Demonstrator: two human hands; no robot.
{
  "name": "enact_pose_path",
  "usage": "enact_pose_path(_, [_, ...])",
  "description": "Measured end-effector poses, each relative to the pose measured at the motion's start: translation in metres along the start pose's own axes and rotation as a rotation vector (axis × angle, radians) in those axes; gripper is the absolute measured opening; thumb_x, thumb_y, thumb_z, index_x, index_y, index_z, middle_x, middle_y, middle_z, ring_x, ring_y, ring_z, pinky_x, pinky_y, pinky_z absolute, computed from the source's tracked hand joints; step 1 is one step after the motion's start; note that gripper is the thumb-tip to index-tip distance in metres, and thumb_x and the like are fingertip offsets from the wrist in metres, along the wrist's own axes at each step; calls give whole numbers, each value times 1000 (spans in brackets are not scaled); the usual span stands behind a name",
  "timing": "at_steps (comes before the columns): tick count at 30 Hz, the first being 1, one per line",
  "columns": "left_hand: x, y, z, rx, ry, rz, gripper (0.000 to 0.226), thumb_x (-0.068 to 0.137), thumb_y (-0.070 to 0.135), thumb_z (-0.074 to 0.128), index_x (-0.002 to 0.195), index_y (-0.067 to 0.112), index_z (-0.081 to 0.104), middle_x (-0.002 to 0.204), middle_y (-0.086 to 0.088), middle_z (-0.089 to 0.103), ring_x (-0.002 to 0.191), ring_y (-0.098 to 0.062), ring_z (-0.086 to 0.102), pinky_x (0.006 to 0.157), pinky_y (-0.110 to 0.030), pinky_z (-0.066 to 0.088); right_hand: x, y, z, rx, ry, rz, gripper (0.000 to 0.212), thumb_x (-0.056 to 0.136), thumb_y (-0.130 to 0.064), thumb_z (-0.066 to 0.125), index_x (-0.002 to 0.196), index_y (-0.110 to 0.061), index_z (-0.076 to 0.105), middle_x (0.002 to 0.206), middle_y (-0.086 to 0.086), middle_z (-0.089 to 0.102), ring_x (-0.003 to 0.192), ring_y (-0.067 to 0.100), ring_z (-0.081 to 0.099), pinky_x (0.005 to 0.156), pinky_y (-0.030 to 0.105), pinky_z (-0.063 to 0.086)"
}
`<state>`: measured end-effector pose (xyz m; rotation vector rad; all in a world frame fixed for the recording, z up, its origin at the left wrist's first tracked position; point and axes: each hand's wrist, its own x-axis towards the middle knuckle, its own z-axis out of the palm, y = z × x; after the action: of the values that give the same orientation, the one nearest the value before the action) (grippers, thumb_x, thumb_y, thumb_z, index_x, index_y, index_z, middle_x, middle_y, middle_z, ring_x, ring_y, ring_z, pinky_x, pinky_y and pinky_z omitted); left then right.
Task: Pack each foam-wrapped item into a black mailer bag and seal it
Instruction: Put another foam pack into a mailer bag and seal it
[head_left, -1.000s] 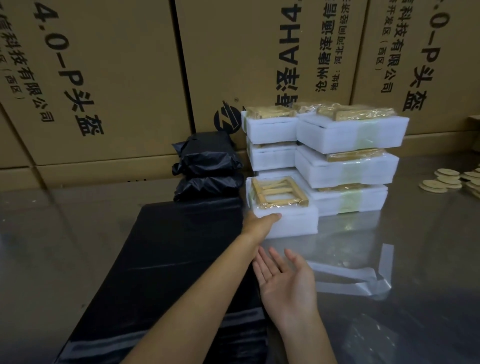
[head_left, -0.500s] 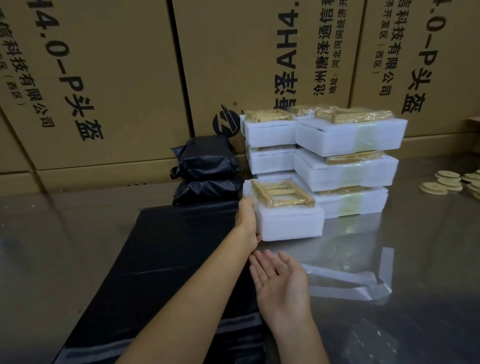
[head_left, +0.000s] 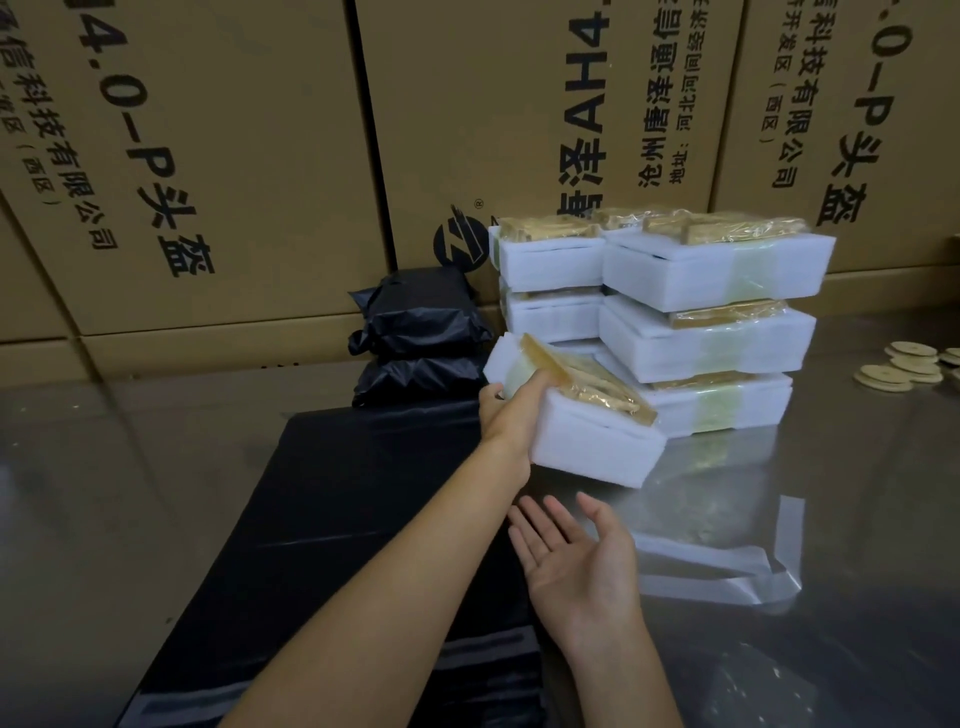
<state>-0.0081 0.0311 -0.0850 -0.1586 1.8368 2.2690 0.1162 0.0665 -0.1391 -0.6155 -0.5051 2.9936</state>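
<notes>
My left hand (head_left: 511, 410) grips the near left end of a white foam-wrapped item (head_left: 587, 436) with a gold wooden frame on top, tilting it up off the table. My right hand (head_left: 576, 561) hovers palm up below it, fingers spread, holding nothing. A stack of flat black mailer bags (head_left: 322, 545) lies on the table under my left forearm. Behind the tilted item stands a pile of more foam-wrapped items (head_left: 701, 312). Two packed black bags (head_left: 421, 332) sit stacked at the back.
Large cardboard boxes (head_left: 234, 156) wall off the back of the shiny metal table (head_left: 104, 493). Clear peeled strips (head_left: 727, 561) lie to the right of my right hand. Several round beige discs (head_left: 904, 364) sit at the far right edge.
My left hand has moved round the item's left end and lifted that side, so the foam-wrapped item now tilts. My right hand stays palm up in about the same place.
</notes>
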Motion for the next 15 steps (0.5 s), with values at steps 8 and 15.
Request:
enact_pose_path(8, [-71, 28, -45, -35, -98, 178, 75, 75, 35, 75, 140, 38, 38, 120, 2, 63, 101, -19, 69, 88, -46, 59, -9, -6, 0, -93, -255, -136, 73, 84, -61, 64, 144, -21, 49, 139, 8, 63, 132, 23, 55, 121, 45, 26])
enact_pose_path(15, [-146, 40, -87, 225, -230, 427, 111, 68, 28, 85, 149, 57, 14, 123, 11, 64, 105, -3, 67, 93, -31, 52, -35, 9, 15, -64, -472, -219, 73, 91, -62, 61, 148, -16, 49, 146, 16, 55, 134, 32, 54, 109, 48, 45])
